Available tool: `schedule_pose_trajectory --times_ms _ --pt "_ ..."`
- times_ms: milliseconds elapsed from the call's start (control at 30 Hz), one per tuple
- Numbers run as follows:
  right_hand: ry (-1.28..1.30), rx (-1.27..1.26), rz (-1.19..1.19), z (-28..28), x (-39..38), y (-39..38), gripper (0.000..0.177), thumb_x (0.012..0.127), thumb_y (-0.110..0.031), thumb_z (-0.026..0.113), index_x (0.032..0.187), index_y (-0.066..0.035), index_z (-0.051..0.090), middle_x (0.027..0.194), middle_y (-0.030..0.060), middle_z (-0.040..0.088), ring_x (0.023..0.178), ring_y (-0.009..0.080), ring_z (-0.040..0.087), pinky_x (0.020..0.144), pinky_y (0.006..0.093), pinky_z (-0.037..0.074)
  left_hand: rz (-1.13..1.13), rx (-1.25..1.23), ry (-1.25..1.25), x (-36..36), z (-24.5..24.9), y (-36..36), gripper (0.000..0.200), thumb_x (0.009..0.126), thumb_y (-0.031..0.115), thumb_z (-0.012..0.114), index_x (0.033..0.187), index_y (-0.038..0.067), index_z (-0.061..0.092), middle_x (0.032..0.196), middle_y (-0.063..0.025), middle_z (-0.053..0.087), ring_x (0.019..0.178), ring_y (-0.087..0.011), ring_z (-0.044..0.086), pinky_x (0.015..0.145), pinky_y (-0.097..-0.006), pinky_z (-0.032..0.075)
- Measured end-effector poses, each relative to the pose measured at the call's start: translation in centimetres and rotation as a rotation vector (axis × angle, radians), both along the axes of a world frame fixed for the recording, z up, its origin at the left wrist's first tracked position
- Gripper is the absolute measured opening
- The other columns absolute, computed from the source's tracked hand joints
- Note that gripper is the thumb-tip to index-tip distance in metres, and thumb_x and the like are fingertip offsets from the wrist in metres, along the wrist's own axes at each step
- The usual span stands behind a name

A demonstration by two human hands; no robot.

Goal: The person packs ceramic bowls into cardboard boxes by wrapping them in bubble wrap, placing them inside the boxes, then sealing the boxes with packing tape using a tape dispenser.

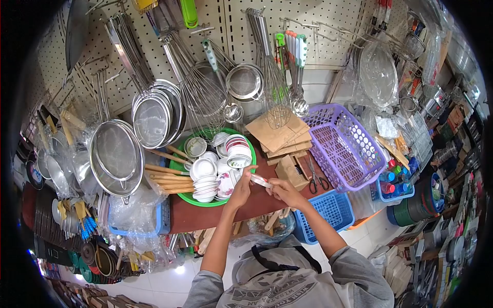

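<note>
Between my two hands, in front of my chest, is a small white dish [260,180] seen nearly edge-on. My left hand [241,190] grips its left side, with the fingers curled up at the rim. On the other side, my right hand [283,192] pinches the dish's right edge. Just beyond my left hand, a green basin [195,200] holds stacks of small white bowls [205,188], some with floral or red patterns. A small open cardboard box [291,174] stands beyond my right hand.
Flat brown cardboard [280,134] is stacked behind the box. Black-handled scissors [314,180] lie beside a purple basket [346,149]. A blue basket [326,213] sits lower right. Wooden handles [167,179] project left of the basin. Strainers [117,156] and whisks [197,92] hang from the pegboard.
</note>
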State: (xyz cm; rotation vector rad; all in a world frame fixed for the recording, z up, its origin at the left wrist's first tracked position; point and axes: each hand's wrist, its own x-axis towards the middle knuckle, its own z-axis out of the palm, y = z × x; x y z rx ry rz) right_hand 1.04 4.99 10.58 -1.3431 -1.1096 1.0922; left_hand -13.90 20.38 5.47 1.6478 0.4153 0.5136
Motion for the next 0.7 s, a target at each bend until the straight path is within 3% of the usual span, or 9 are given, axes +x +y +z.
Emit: schedule_pose_trajectory --times_ms 133,267,333,467,567,667,700 --pt "-0.215 -0.014 -0.013 -2.1 0.7 0.6 0.017 0.096 -0.012 0.045 0.09 -0.002 0.057 0.074 -0.0022 0.047 0.061 0.0051 0.041 0.054 0.0218 0.033 -0.005 0.054 -0.073 0.4 0.7 -1.1 0.046 0.106 0.041 0.042 0.14 0.009 0.046 0.105 -0.0087 0.056 0.104 -0.0204 0.051 0.096 -0.0329 0.038" --pt "-0.074 -0.034 0.009 -2.5 0.8 0.5 0.019 0.097 -0.015 0.047 0.09 -0.002 0.058 0.075 -0.0025 0.047 0.06 0.005 0.04 0.052 0.0218 0.031 0.038 0.076 -0.007 0.1 1.0 -1.0 0.051 0.105 0.046 0.041 0.139 0.008 0.046 0.104 -0.0061 0.057 0.104 -0.0189 0.051 0.098 -0.034 0.037" --pt "0.085 -0.041 0.053 -0.9 0.2 0.1 0.02 0.097 -0.016 0.048 0.089 -0.002 0.058 0.075 -0.003 0.046 0.059 0.0051 0.039 0.05 0.0219 0.029 -0.005 -0.057 -0.027 0.0 0.6 -0.4 0.056 0.104 0.05 0.038 0.139 0.007 0.046 0.105 -0.0065 0.057 0.105 -0.0192 0.051 0.101 -0.0344 0.035" --pt "0.095 -0.036 0.078 0.1 0.1 0.0 0.021 0.097 -0.018 0.049 0.086 -0.002 0.058 0.075 -0.0036 0.046 0.057 0.0049 0.038 0.049 0.0219 0.029 -0.061 -0.227 -0.143 -0.1 1.4 -0.7 0.061 0.103 0.055 0.035 0.138 0.005 0.045 0.102 -0.0057 0.056 0.106 -0.0192 0.051 0.104 -0.0344 0.033" --pt "-0.026 -0.044 0.038 -1.5 0.2 0.5 0.02 0.097 -0.017 0.048 0.086 -0.003 0.058 0.074 -0.0035 0.046 0.057 0.0048 0.038 0.05 0.0216 0.03 -0.072 -0.186 -0.158 0.0 1.4 -0.8 0.059 0.103 0.052 0.037 0.139 0.006 0.044 0.106 -0.0066 0.056 0.107 -0.019 0.05 0.102 -0.0341 0.034" --pt "-0.106 -0.077 0.001 -2.4 0.2 0.7 0.019 0.096 -0.016 0.048 0.086 -0.003 0.058 0.071 -0.0039 0.046 0.056 0.0048 0.038 0.05 0.0218 0.031 0.038 0.099 0.015 0.0 1.4 -1.4 0.058 0.103 0.051 0.037 0.139 0.006 0.043 0.116 -0.0088 0.057 0.11 -0.0193 0.051 0.105 -0.0362 0.033" --pt "-0.091 -0.091 -0.006 -2.2 0.1 0.7 0.019 0.095 -0.016 0.048 0.086 -0.003 0.058 0.07 -0.0041 0.045 0.056 0.0047 0.038 0.05 0.0218 0.031 0.023 0.066 0.001 0.0 1.2 -1.2 0.058 0.103 0.05 0.039 0.139 0.006 0.043 0.117 -0.0091 0.056 0.11 -0.0194 0.051 0.105 -0.0363 0.033"
